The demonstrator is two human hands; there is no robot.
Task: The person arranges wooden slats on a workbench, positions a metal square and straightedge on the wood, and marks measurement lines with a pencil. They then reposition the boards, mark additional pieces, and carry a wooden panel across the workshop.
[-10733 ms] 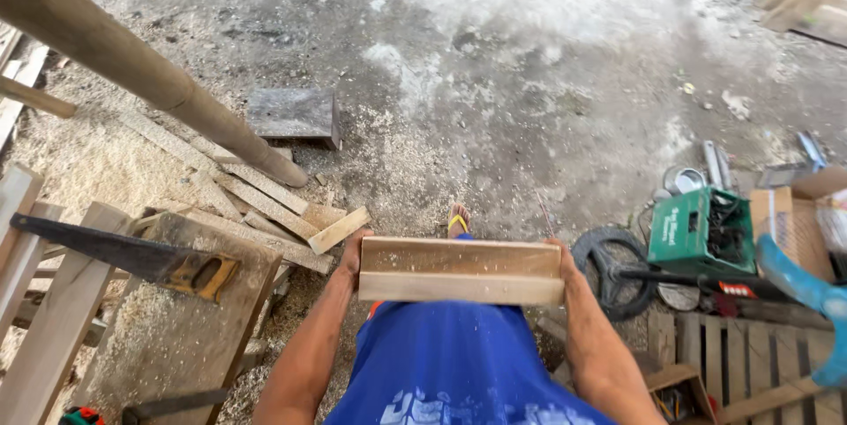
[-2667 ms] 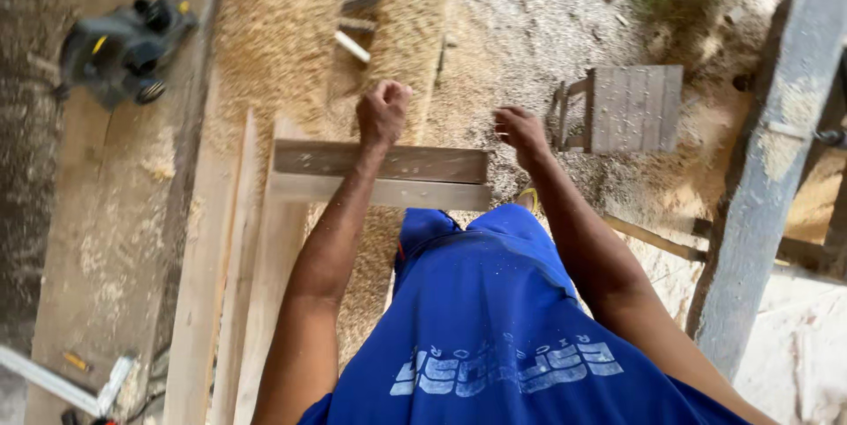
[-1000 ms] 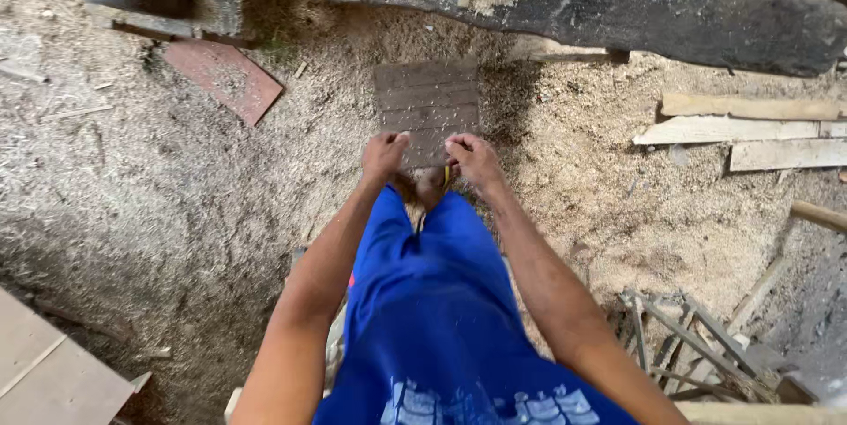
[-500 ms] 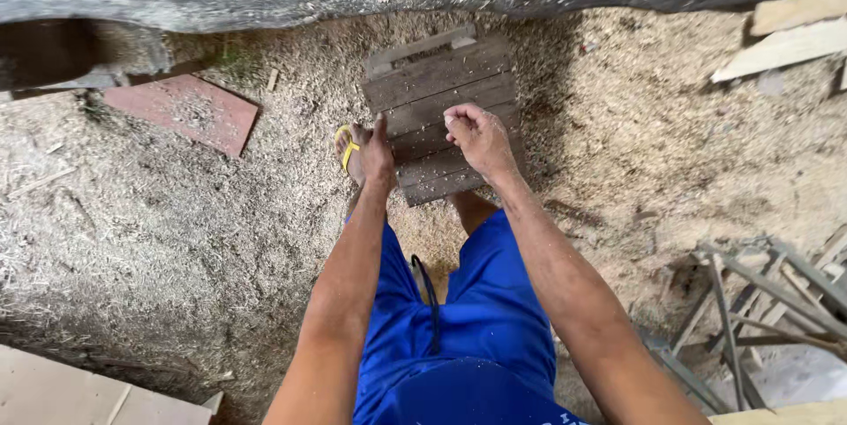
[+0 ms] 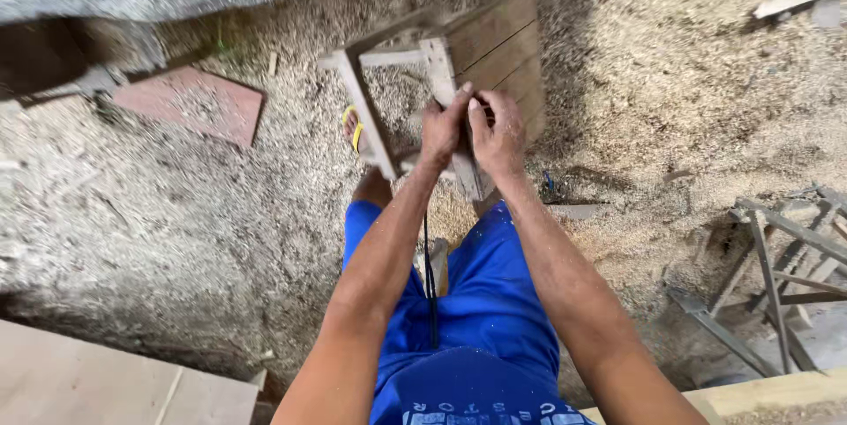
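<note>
Pretty dusty scene. Left hand (image 5: pixel 444 127) and right hand (image 5: pixel 497 130) clenched side by side on the edge of a small wooden stool (image 5: pixel 459 72), centre-top of the frame, tipped up on its side over the sawdust floor (image 5: pixel 159 213). Slatted seat turned toward the right, legs toward the left. Yellow-strapped sandal (image 5: pixel 353 129) just left of the stool. Reddish flat board (image 5: pixel 194 103) lay upper left, pale plank (image 5: pixel 106 381) bottom left, grey metal frame (image 5: pixel 776 275) lower right. No packages or labels spotted.
</note>
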